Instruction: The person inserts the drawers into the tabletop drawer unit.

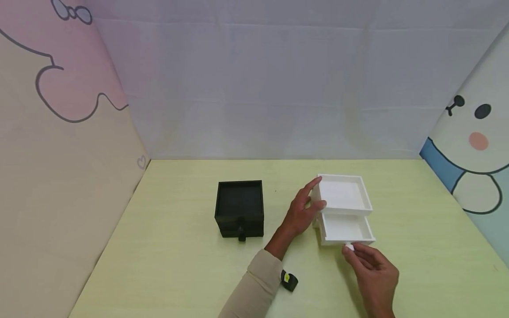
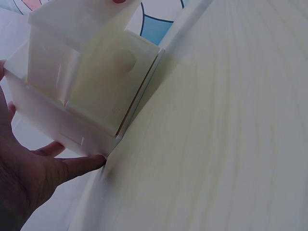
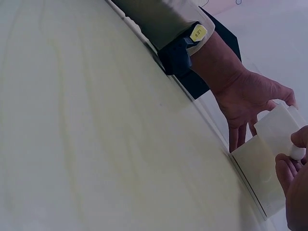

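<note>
A small white drawer box (image 1: 343, 192) with a rimmed top stands right of centre on the table. Its upper drawer (image 1: 347, 228) is pulled out toward me, and nothing is visible inside it. With spread, mostly straight fingers my left hand (image 1: 299, 215) rests against the box's left side, touching its top edge. My right hand (image 1: 374, 271) pinches the white knob (image 1: 349, 247) on the drawer front between thumb and fingers. In the left wrist view, the lower drawer (image 2: 108, 79), with a round knob, sits closed beneath the extended one.
A black drawer box (image 1: 240, 207) stands to the left on the pale yellow table (image 1: 167, 260), its knobbed front facing me. Behind is a white cloth wall (image 1: 254, 88). Cartoon-printed panels flank the table on both sides. A dark wrist device (image 1: 289, 281) sits by my left cuff.
</note>
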`<state>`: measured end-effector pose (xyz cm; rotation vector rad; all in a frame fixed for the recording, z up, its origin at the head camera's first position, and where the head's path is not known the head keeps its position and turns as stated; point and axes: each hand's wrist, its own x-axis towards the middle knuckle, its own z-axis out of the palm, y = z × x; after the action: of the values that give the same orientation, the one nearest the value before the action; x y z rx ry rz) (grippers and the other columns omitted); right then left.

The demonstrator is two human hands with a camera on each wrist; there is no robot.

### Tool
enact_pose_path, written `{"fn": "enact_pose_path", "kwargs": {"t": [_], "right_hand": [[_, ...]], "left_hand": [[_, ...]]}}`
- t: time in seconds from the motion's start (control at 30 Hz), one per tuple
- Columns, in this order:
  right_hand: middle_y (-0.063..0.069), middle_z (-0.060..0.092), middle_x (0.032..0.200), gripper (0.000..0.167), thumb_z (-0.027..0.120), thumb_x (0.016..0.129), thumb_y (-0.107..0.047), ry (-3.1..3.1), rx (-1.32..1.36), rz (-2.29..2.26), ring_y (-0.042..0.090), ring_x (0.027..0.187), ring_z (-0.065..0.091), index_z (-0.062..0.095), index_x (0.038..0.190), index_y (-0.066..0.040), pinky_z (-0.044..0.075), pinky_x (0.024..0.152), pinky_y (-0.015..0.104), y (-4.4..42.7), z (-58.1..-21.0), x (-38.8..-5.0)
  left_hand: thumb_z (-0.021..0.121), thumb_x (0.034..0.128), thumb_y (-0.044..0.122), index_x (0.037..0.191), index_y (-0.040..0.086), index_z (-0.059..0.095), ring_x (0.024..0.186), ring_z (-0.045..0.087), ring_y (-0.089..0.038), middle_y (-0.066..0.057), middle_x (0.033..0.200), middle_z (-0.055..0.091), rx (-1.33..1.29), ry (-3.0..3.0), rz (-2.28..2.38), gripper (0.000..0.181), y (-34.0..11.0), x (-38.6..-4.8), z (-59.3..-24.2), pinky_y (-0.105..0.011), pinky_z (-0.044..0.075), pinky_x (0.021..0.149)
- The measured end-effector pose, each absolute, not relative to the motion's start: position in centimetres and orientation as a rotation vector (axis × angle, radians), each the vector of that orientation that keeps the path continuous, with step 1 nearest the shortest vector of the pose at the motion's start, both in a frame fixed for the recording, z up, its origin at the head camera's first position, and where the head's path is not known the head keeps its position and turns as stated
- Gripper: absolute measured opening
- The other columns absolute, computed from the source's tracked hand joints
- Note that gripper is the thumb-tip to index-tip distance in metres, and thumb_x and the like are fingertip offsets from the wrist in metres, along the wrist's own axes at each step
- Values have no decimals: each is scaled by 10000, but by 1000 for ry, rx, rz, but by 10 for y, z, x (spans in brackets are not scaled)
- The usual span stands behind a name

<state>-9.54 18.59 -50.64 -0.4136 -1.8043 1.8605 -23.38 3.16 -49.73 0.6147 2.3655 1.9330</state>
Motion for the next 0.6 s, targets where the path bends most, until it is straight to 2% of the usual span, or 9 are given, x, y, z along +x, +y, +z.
{"fn": "enact_pose_path", "kwargs": {"t": [0.17,0.6], "right_hand": [[34,738,739,222,794,726,162,-1771,-415,1875,112,634,721,686,920,167,555,603,220,185,-507,-98],[58,744,763,207,769,747,175,-1712,-324,1899,130,651,727,677,931,192,560,623,230,182,-509,-103]], "left_hand": [[479,905,543,1514,479,335,1220,531,-275,-66,1503,417,626,2379,1925,630,32,-234,-498,-347,507,853],[513,899,505,1516,447,357,1097,584,-218,-128,1466,436,640,2353,1952,639,32,-235,-498,-297,526,756]]}}
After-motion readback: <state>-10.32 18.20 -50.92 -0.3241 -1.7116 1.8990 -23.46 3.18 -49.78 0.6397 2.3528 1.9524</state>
